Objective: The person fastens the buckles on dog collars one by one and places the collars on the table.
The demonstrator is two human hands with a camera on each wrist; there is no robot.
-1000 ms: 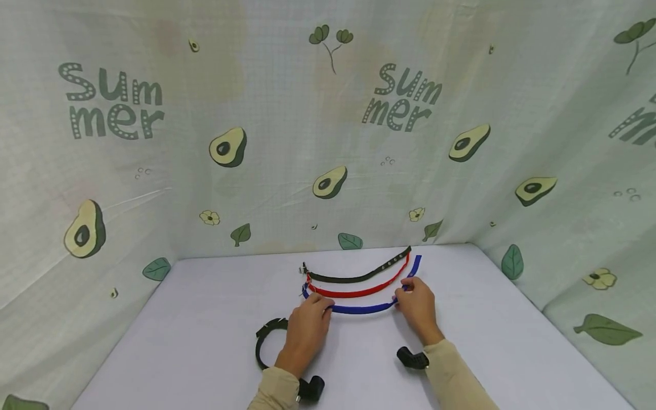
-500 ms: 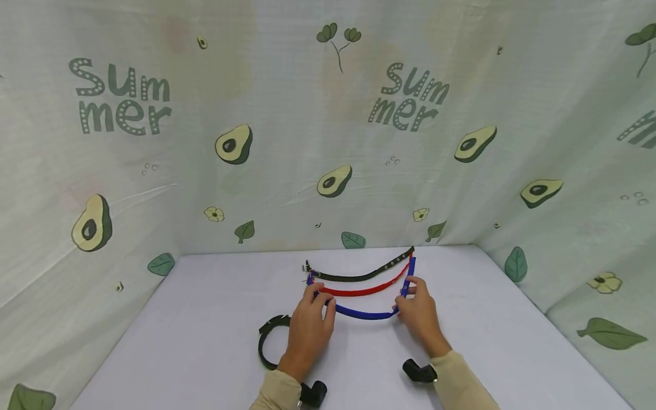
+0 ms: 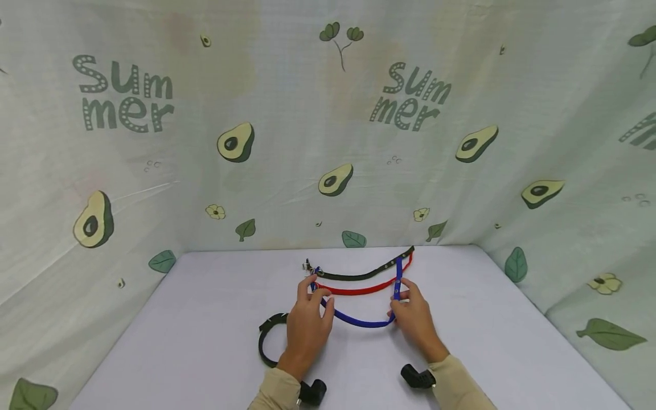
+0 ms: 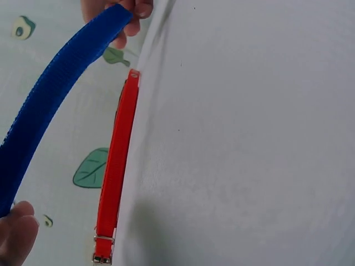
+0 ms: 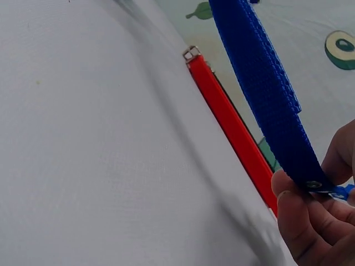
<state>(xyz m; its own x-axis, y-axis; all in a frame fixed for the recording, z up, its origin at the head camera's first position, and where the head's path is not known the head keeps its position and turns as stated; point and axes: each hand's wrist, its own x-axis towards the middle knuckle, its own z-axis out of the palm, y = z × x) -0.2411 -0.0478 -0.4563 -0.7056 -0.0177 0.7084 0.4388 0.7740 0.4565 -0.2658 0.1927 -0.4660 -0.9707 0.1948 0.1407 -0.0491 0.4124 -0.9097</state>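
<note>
Vs 1 s ago, blue strap's (image 3: pixel 363 324) R end has swung inward & points up, pinched in R hand (image 3: pixel 416 320); L hand (image 3: pixel 309 327) is at its other end, can't tell if gripping. Both hands approx mid-table (image 3: pixel 205 319), well short of side edges, red strap (image 3: pixel 356 291) behind. Only head cam shows looped black strap (image 3: pixel 262 347) beside L hand.

The held strap (image 3: pixel 361 323) spanned between the left hand (image 3: pixel 309 326) and the right hand (image 3: pixel 416 316), nearer than the middle strap (image 3: pixel 353 291). Beyond that, the far strap (image 3: pixel 351 278) lay on the table (image 3: pixel 504 347). The near strap (image 3: pixel 263 345) lay left of the left hand. Cloth (image 3: pixel 287 91) stood behind the table.
</note>
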